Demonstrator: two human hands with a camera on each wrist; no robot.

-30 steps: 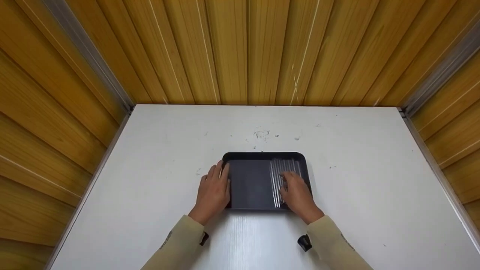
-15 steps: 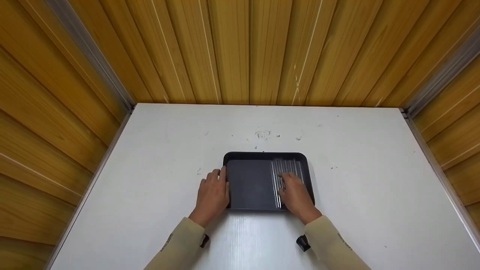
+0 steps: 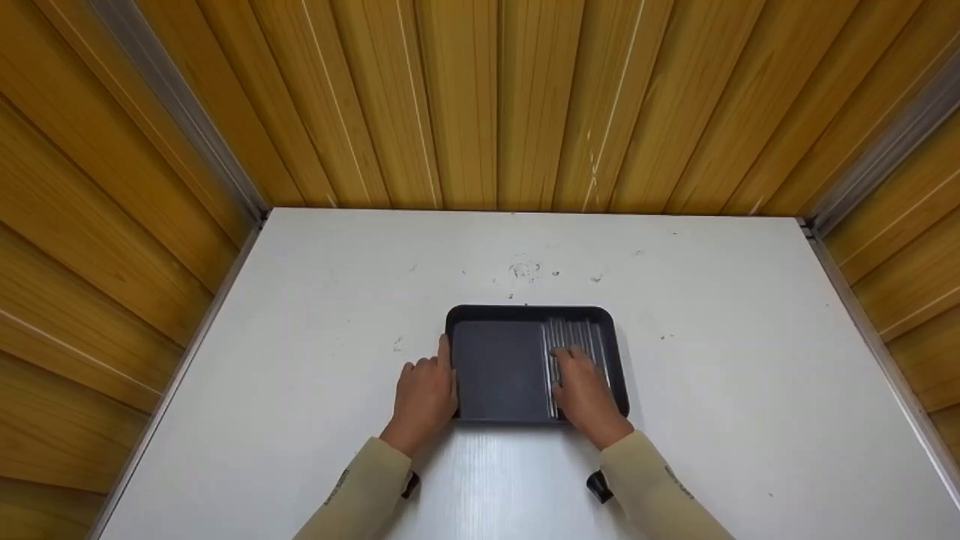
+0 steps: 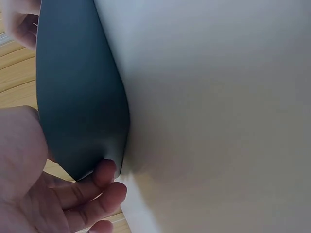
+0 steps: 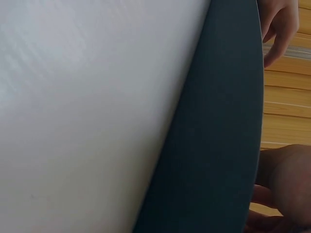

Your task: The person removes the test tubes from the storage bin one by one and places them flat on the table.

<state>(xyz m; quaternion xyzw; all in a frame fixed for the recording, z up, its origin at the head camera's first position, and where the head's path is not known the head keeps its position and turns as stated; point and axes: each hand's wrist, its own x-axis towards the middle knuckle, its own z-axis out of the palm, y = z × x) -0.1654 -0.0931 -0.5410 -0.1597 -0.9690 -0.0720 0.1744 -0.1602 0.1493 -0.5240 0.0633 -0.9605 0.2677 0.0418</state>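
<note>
A dark grey rectangular tray (image 3: 501, 367) lies on the white table, with several clear, straight rods (image 3: 576, 330) side by side along its right part. At the tray's left side my left hand (image 3: 426, 394) holds the edge, index finger stretched along the rim. In the left wrist view, the other fingers (image 4: 95, 201) bend against the tray's outer wall (image 4: 80, 87). My right hand (image 3: 586, 394) is over the rods, bent fingertips and thumb at the leftmost ones. It covers their near ends, and I cannot tell whether it pinches a rod.
The white table (image 3: 337, 300) carries small dark marks behind the tray. Yellow wood-patterned panels (image 3: 465, 105) wall it at the back and both sides. A black strap piece (image 3: 598, 486) shows under the right sleeve.
My right hand has shifted slightly left, its fingertips now at the leftmost rods. My left hand has slid a little nearer along the tray's edge, and its other fingers have drawn in.
</note>
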